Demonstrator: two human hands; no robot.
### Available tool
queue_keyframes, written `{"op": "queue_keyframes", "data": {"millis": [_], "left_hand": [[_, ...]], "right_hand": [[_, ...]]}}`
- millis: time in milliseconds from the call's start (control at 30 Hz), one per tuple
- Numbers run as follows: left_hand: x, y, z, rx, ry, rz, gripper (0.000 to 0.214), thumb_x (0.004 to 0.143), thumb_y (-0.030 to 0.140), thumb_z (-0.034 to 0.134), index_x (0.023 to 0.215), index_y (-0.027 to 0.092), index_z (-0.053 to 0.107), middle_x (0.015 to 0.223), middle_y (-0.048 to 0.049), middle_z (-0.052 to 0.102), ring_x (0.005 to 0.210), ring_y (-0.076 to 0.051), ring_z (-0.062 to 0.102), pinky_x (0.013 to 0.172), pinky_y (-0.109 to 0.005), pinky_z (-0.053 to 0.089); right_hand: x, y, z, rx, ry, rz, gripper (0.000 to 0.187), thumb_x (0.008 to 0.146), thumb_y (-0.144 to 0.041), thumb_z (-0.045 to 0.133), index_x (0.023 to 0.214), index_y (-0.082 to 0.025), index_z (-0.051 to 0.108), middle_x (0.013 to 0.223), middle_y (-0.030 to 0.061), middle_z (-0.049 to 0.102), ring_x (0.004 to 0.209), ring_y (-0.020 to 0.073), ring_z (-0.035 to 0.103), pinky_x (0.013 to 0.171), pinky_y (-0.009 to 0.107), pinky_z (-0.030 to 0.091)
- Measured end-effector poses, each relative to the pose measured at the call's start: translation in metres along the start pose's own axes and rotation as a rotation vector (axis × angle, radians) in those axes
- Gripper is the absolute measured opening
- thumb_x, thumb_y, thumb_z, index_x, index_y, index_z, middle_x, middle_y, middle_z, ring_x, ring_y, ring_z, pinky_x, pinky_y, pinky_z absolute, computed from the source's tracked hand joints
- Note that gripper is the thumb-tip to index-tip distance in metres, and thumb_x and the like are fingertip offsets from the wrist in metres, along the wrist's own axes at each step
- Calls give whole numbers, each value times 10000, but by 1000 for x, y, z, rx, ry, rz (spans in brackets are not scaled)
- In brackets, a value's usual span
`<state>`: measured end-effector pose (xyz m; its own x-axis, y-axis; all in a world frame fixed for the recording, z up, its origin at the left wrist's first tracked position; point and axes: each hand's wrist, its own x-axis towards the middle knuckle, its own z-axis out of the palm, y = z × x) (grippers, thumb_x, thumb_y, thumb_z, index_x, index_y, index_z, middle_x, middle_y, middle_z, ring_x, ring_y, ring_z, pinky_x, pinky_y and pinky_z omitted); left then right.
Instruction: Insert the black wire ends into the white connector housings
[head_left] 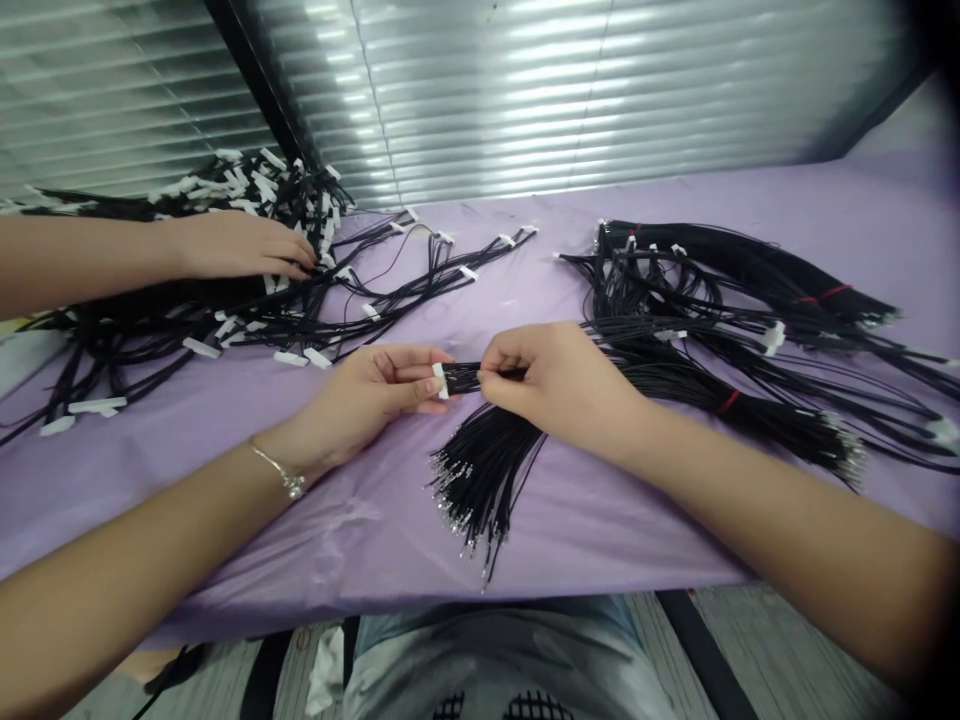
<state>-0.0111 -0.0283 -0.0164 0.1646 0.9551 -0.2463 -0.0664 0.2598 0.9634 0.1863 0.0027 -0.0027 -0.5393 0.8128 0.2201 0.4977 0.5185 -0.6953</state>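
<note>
My left hand (390, 385) pinches a small white connector (440, 380) between thumb and fingers. Several black wires (463, 377) run from the connector into my right hand (544, 380), whose thumb and fingertips are closed on them close to the connector. Under my right hand lies a fanned bundle of loose black wires (491, 450) with bare metal terminals at the ends. The bundle continues to the right, where a red tie (727, 400) binds it. Whether each wire is fully seated in the connector is too small to tell.
Another person's hand (247, 245) rests on a big heap of black cables with white connectors (247, 180) at the left. A second tied wire bundle (720, 255) and connected cables (772, 340) lie right. The purple table cover (600, 545) ends near my lap; blinds (525, 100) stand behind.
</note>
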Motion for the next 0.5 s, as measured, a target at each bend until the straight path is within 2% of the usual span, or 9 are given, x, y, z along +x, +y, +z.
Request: {"op": "queue_keyframes", "data": {"millis": [133,333,500], "left_hand": [[0,0,0,-5,7,7,238,687,135,765,921,146,722,814,-20,690,751,-106,646,708,-204,567],[1,-2,-1,7,-20,10,239,692,130,762,927,143,720,818,-20,690,747,-100,644,703,-197,568],[1,0,-2,6,-23,13,240,694,127,758,930,128,713,835,-26,690,759,-102,642,698,-188,560]], "right_hand": [[-1,1,-1,-7,-11,-59,131,717,-176,525,649,-149,633,606,-20,573,546,68,457,547,220,307],[-2,1,0,11,9,4,129,721,-190,528,651,-150,628,574,-28,561,524,68,450,516,218,302],[-1,3,1,32,36,-20,122,714,-188,536,630,-151,615,566,-36,562,525,62,453,514,211,304]]}}
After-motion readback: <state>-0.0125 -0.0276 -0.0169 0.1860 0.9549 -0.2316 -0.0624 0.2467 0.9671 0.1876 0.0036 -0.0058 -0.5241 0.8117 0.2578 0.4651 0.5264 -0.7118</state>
